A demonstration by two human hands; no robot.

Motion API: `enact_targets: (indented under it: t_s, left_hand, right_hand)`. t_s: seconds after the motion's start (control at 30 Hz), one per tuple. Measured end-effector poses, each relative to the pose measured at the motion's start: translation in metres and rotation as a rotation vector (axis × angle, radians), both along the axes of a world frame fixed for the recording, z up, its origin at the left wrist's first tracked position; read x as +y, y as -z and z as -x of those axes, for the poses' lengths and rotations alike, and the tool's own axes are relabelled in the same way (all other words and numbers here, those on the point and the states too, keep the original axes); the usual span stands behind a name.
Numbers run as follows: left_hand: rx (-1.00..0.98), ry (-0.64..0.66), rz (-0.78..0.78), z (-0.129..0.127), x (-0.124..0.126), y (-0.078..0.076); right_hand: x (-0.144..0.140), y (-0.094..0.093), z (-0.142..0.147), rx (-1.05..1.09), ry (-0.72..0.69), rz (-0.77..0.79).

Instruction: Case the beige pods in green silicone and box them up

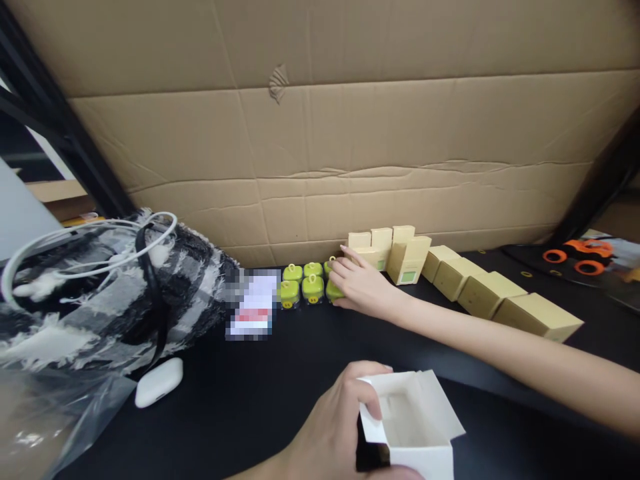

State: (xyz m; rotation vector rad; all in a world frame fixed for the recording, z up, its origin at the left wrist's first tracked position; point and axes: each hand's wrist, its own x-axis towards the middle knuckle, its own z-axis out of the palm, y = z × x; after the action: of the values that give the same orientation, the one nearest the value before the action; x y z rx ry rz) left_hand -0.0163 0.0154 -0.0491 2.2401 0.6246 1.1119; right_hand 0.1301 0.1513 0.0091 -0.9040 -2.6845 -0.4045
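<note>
My left hand (345,413) grips a small white cardboard box (423,460) at the bottom of the view. Its flaps stand up and the inside shows bare. Farther off, my right hand (360,287) reaches in from the right, its fingers curled over a yellow-green case (334,291) at the right end of two short rows. The hand partly hides this case and the one behind it. Beside them sit more such cases, among them a front one (313,289) with a ring loop on top and a dark, clear-edged base.
Several tan boxes, some upright (407,261) and some lying (535,315), line the back right. A pixelated flat item (255,303) lies left of the cases. White earbud case (159,383), plaid fabric (200,287) and white cable (170,230) are left; orange-black glasses (580,257) right.
</note>
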Motion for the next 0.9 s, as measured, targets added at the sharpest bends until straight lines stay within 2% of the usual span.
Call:
enact_targets:
  t_s: [0.17, 0.4, 0.47, 0.53, 0.67, 0.77, 0.9]
  left_hand:
    - [0.049, -0.033, 0.079, 0.000, -0.005, -0.003]
    - [0.078, -0.068, 0.086, -0.003, -0.009, -0.008]
    - [0.084, -0.105, 0.089, -0.004, -0.010, -0.009]
    - [0.057, -0.110, 0.097, -0.005, -0.010, -0.009]
    - [-0.078, -0.029, 0.126, -0.005, -0.007, -0.003]
    - [-0.110, -0.003, 0.142, -0.004, -0.007, 0.002]
    - [-0.114, 0.005, 0.142, -0.005, -0.007, 0.004]
  right_hand:
    - [-0.027, -0.006, -0.014, 0.077, -0.099, 0.146]
    - [-0.090, -0.034, -0.059, 0.481, -0.151, 0.373]
    - [-0.111, -0.037, -0.068, 0.594, -0.199, 0.467]
    - [-0.129, -0.035, -0.074, 0.615, -0.226, 0.541]
    - [-0.146, -0.023, -0.077, 0.540, -0.191, 0.518]
    - [-0.145, -0.014, -0.073, 0.534, -0.152, 0.465]
    - [-0.141, -0.011, -0.068, 0.456, -0.187, 0.451]
